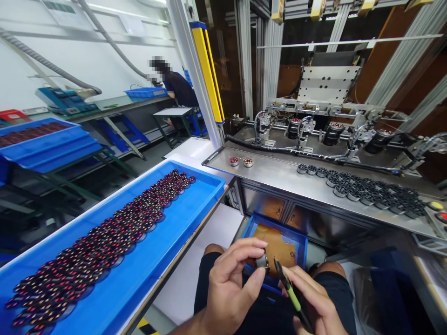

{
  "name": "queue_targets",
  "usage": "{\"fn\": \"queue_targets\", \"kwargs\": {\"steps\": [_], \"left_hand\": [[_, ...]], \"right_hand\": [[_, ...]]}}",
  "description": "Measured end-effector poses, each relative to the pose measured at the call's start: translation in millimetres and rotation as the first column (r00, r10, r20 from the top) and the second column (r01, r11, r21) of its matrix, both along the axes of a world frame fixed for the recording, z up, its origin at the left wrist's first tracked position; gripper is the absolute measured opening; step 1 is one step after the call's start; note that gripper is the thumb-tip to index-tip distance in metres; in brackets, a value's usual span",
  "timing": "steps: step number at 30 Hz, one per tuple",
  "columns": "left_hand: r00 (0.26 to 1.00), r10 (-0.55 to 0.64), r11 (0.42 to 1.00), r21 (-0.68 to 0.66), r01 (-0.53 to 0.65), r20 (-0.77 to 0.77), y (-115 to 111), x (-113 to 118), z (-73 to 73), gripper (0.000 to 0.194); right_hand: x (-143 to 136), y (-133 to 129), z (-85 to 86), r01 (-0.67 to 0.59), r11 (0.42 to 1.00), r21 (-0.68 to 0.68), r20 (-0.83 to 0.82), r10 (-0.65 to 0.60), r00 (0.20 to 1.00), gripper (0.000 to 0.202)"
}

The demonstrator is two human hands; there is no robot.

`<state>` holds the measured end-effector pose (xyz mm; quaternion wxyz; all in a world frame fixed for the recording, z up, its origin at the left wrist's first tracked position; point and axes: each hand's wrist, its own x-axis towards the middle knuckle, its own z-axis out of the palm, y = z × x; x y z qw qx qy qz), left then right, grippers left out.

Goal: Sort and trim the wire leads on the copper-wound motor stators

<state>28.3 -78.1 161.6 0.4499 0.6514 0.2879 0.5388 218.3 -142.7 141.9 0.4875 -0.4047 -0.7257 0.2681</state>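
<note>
My left hand (232, 284) pinches a small round motor part (260, 261) between thumb and fingers, held on edge above my lap. Its near side is partly covered by my fingertips. In my right hand (316, 300) is a pair of cutters (293, 296) with green and black handles. Their dark tip points up toward the motor part, a small gap away from it. Below both hands lies a blue bin (303, 251) with brown sheet material (275, 239) inside.
A long blue tray (188, 211) on my left holds rows of red-and-copper wound motor parts (115, 232). On the metal ledge (275, 170) stand two wound parts (240, 161) and many dark cores (373, 188). Behind is a machine (328, 83). A person (179, 88) sits at a far bench.
</note>
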Motion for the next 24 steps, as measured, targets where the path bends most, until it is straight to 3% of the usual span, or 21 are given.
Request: {"fn": "queue_targets", "kwargs": {"steps": [7,14,16,20,22,24], "left_hand": [[0.999,0.010,0.998,0.060,-0.006,-0.053,-2.6,-0.7,1.6,0.030],[0.996,-0.014,0.996,0.084,0.021,-0.088,-0.2,-0.9,3.5,0.033],[0.996,-0.023,0.997,0.073,0.029,-0.088,-0.3,-2.2,2.4,0.032],[0.992,-0.082,0.988,0.120,0.094,-0.094,1.6,-7.6,-1.2,0.031],[0.989,-0.079,0.974,0.203,0.104,-0.127,4.1,-10.6,-3.9,0.041],[0.985,-0.024,0.955,0.289,0.073,-0.170,7.0,-12.9,-6.4,0.055]], "right_hand": [[1.7,-1.8,-3.2,-0.088,0.992,-0.095,0.017,0.090,0.996,0.074],[-0.8,0.6,4.8,0.003,1.000,0.021,0.029,-0.004,1.000,0.077],[1.6,-1.5,1.3,0.080,0.996,0.047,0.083,-0.084,0.993,0.072],[11.0,-8.1,-12.4,0.213,0.972,-0.095,0.215,-0.189,0.958,0.060],[16.4,-12.0,-17.7,0.203,0.962,-0.181,0.222,-0.161,0.962,0.065],[21.0,-15.3,-19.0,0.207,0.961,-0.182,0.255,-0.158,0.954,0.067]]}}
